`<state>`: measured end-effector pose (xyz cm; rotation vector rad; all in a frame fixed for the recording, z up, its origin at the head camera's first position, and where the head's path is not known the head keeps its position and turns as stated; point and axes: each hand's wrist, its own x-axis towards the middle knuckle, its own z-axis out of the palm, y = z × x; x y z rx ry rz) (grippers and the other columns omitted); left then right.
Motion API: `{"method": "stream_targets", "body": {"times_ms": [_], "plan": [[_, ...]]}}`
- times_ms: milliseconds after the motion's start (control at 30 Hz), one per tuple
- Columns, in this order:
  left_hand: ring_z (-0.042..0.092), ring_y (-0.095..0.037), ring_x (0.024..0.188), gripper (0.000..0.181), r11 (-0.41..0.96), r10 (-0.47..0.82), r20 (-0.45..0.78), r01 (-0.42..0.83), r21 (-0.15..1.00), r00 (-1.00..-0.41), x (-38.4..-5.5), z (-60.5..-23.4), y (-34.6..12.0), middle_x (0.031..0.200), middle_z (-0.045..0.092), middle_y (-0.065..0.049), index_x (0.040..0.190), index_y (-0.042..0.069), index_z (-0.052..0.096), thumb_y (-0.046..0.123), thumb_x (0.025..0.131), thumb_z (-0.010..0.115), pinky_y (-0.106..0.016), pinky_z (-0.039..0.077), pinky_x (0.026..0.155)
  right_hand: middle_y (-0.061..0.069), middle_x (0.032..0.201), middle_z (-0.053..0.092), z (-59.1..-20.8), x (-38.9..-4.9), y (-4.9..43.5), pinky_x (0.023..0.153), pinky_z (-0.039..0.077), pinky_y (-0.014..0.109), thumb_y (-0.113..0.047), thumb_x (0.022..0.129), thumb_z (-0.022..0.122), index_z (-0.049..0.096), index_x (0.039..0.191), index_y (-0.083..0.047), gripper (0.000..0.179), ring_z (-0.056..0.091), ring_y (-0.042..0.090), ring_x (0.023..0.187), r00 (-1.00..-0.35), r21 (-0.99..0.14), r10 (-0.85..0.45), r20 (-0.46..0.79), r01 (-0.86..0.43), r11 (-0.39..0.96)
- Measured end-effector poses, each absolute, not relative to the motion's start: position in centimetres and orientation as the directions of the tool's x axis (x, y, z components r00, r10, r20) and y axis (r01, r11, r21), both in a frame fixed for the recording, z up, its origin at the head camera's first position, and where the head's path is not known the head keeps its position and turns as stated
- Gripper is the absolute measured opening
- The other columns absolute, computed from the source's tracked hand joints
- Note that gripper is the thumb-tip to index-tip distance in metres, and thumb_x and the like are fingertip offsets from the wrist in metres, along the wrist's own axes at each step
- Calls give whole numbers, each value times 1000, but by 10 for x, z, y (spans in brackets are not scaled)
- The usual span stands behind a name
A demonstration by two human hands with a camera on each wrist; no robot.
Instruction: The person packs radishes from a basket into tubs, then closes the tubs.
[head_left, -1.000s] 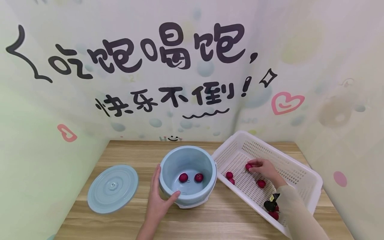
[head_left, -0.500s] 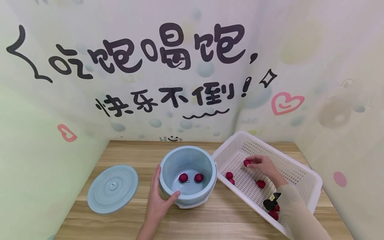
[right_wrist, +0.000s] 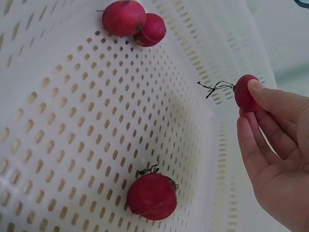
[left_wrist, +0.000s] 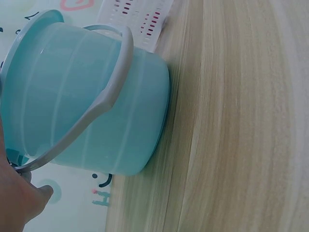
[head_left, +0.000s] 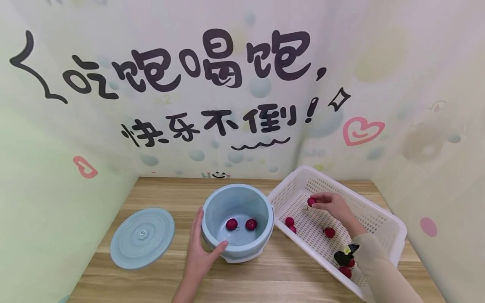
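My right hand (head_left: 335, 206) pinches a small red radish (right_wrist: 245, 94) between thumb and fingertips, above the white perforated basket (head_left: 379, 216). A thin dark stalk trails from the radish in the right wrist view. Several more radishes lie in the basket, among them a lone radish (right_wrist: 152, 195) and a touching pair. My left hand (head_left: 200, 256) rests against the near left side of a light blue bucket (head_left: 238, 248), its thumb at the rim and its fingers stretched along the outside. On the bucket's floor lie two radishes, one of them the left radish (head_left: 232, 224).
A round blue lid (head_left: 142, 238) lies on the wooden table (head_left: 151, 280), left of the bucket. The basket stands at an angle just right of the bucket. Behind is a printed wall (head_left: 227, 155). The bucket's grey handle (left_wrist: 113, 92) hangs down its side.
My right hand has lifted the radish slightly off the basket floor and shifted a little toward the back left. The left hand and the bucket have stayed in place.
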<state>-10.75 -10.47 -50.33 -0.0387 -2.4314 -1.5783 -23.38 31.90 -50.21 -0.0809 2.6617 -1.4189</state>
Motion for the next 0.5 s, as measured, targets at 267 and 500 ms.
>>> {"method": "stream_targets", "body": {"times_ms": [267,500], "plan": [[21,-32,154,107,405,-108,215,155,901,-971,-107,-502,-104,168,18,1,160,26,19,36,77,86,-65,27,118,21,116,71,-489,-231,314,83,53,14,-18,92,72,65,125,2,40,67,1,93,-989,-843,-124,-86,6,538],[21,-32,154,106,405,-109,213,152,901,-971,-107,-501,-104,168,18,2,160,28,19,36,77,85,-64,28,118,23,118,70,-476,-229,307,81,54,13,-18,91,72,64,126,3,41,66,-1,91,-985,-862,-161,-69,-22,507]]}}
